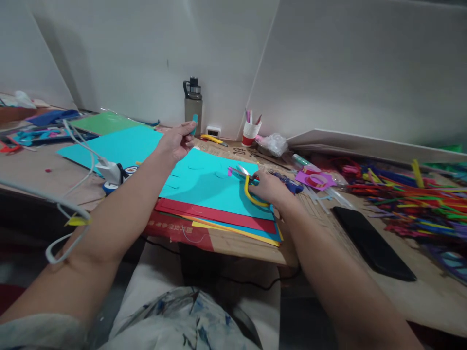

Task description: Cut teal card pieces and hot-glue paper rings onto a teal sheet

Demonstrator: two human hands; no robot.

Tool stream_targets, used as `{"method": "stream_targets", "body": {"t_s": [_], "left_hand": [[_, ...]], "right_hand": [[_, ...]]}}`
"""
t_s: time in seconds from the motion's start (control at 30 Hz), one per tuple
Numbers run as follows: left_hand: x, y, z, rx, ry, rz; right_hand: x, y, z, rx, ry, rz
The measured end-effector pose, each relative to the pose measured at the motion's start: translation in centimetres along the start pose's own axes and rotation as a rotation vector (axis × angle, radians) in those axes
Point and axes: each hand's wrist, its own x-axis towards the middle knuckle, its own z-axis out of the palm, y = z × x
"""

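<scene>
The yellow-handled scissors, right of centre over blue paper, are clamped in your right hand; your left hand pinches a teal piece, upper centre; a cable crosses your forearm, lower left; a phone and coloured strips lie right.

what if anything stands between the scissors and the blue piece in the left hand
Nothing visible blocks the scissors from the blue piece; only a small pink scrap shows near the scissors' tips.
</scene>
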Motion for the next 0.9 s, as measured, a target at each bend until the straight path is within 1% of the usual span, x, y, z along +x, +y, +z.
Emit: {"method": "stream_targets", "body": {"t_s": [0.1,0.17,0.23,0.27,0.33,0.4,0.47,0.53,0.63,0.73,0.83,0.9], "left_hand": [[0.3,0.3,-0.5,0.018,0.005,0.047],[0.3,0.7,-0.8,0.012,0.022,0.07],[0.4,0.9,-0.9,0.001,0.041,0.075],[0.4,0.9,-0.9,-0.004,0.044,0.074],[0.2,0.5,-0.6,-0.008,0.042,0.061],[-0.2,0.0,-0.2,0.003,0.029,0.026],[-0.8,-0.7,0.4,0.025,-0.003,-0.017],[-1.4,-1.3,0.9,0.046,-0.034,-0.032],[-2.0,-2.0,1.2,0.082,-0.042,-0.023],[-2.1,-2.5,1.0,0.058,-0.053,-0.032],[-1.8,-2.9,0.7,-0.005,-0.043,-0.019],[-1.6,-3.2,0.5,-0.044,-0.039,0.0]], "right_hand": [[-0.2,-0.1,-0.4,-0.051,-0.041,-0.038],[-0.5,-0.2,-0.6,-0.112,-0.042,-0.052],[-0.9,-0.4,-0.9,-0.135,0.018,-0.057],[-1.1,-0.5,-1.0,-0.095,0.065,-0.077],[-1.2,-1.1,-1.2,0.128,0.155,-0.162],[-1.1,-2.2,-1.5,0.441,0.22,-0.268],[-0.7,-3.9,-2.1,0.699,0.275,-0.319],[0.0,-6.1,-2.9,0.858,0.305,-0.343],[1.2,-9.5,-4.0,1.048,0.274,-0.415],[2.5,-12.1,-4.0,1.233,0.228,-0.439],[3.5,-13.5,-3.1,1.392,0.207,-0.376],[4.0,-14.0,-2.4,1.451,0.177,-0.34]]}}
